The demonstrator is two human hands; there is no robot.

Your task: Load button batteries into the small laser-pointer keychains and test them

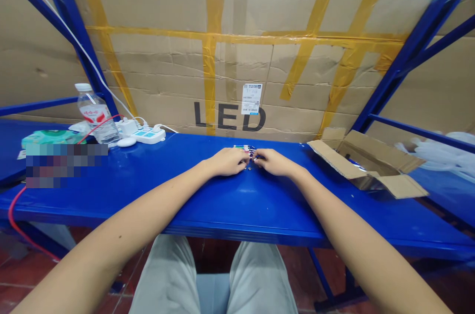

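Note:
My left hand (228,161) rests on the blue tabletop with its fingers curled in around small, slim, pen-like pieces (241,147). These pieces lie side by side, with green, red and dark bands and shiny ends. From the other side my right hand (275,161) meets them, its thumb and fingers bent together over their right ends. The two hands nearly touch. What exactly each set of fingers pinches is too small and partly hidden. A tiny shiny bit (250,169) lies on the table just below the fingertips.
An open cardboard box (349,165) with things inside stands at the right. To the left are a plastic bottle (97,115), a power strip (149,134), a green packet (52,137) and a red cable (17,205). A large taped carton (166,71) walls off the back.

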